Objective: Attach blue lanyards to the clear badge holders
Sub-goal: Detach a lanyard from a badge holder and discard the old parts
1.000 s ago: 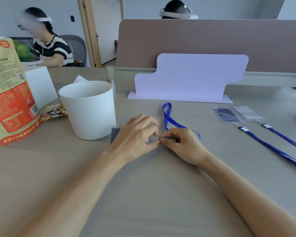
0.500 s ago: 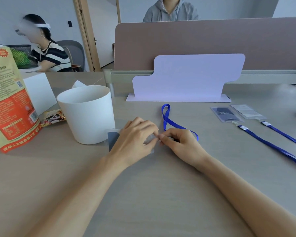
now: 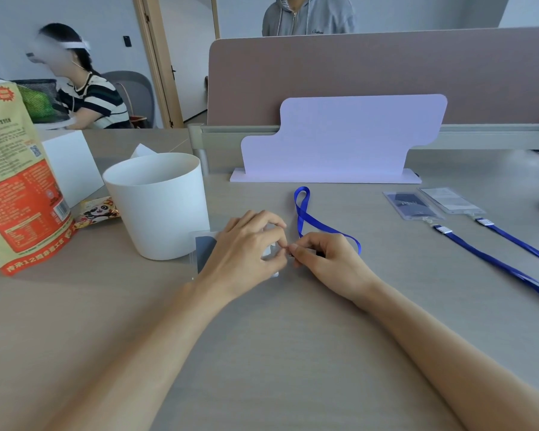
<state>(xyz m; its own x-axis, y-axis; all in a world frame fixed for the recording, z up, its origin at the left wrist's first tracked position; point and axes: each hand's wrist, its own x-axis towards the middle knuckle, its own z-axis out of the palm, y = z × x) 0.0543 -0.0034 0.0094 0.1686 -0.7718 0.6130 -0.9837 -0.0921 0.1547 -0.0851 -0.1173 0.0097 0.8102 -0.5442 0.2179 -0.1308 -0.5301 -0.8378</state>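
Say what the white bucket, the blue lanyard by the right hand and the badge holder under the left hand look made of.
Round white bucket: likely matte plastic, smooth with no glare. Looped blue lanyard: flat woven-looking ribbon, faint sheen. Clear badge holder: soft transparent plastic, probably; desk shows through its edge.

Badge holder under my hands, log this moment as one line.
step: clipping lanyard | left hand: pins badge holder on table | right hand: pinches blue lanyard end at holder edge | finished sets: two, right

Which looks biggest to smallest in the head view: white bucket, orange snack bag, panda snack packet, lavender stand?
1. lavender stand
2 and 3. white bucket and orange snack bag: look alike; the bag is cut off by the frame's edge, so no ranking.
4. panda snack packet, partly hidden behind the bucket.
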